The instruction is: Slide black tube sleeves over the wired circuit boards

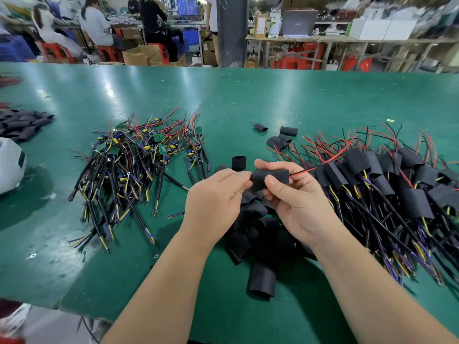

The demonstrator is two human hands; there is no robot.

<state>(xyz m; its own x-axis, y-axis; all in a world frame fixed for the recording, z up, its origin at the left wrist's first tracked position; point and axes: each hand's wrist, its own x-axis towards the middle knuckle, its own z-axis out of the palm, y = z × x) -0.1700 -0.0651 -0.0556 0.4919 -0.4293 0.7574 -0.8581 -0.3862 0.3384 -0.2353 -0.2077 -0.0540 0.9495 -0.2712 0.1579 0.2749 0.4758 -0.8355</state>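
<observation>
Both hands hold one black tube sleeve (272,177) above the green table (248,95). My right hand (295,202) grips the sleeve between thumb and fingers; red and black wires (320,165) stick out of its right end. My left hand (216,197) pinches the sleeve's left end, and whatever it holds there is hidden. A pile of bare wired circuit boards (139,165) lies to the left. Loose black sleeves (258,234) lie under my hands. Sleeved boards (397,189) are heaped on the right.
A further heap of black sleeves (22,124) lies at the far left, with a white object (11,165) near it. A few stray sleeves (285,135) sit behind my hands. People on red stools and cardboard boxes are beyond the table's far edge.
</observation>
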